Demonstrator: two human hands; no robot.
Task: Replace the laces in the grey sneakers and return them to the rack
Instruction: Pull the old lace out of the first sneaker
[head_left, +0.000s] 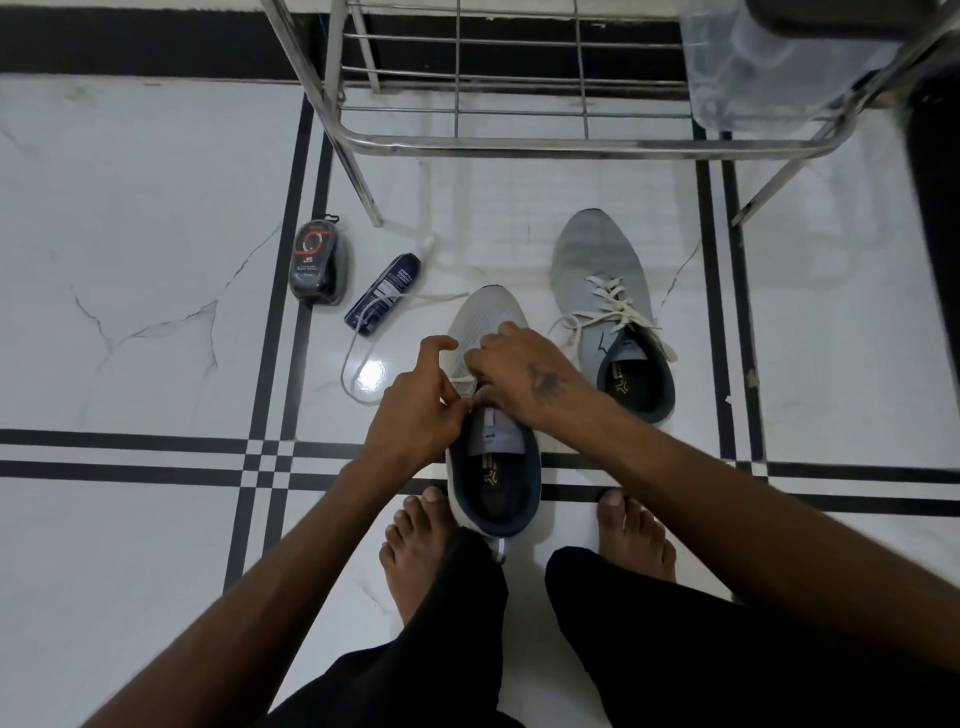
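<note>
A grey sneaker (485, 322) with a dark blue collar stands on the floor between my bare feet, toe pointing away. Both hands work at its eyelets. My left hand (415, 405) pinches the white lace (358, 343) at the shoe's left side, index finger raised. My right hand (524, 374) is curled over the tongue and pinches the lace there. The lace's free end loops out to the left over the floor. The second grey sneaker (602, 275) sits to the right, laced loosely in white. The steel shoe rack (571, 143) stands just beyond.
A dark blue spray can (383, 294) lies on the floor left of the shoes, and a black shoe-polish sponge case (318, 267) sits further left. A clear water jug (769, 62) stands on the rack's right side. White tiles with black stripes surround everything.
</note>
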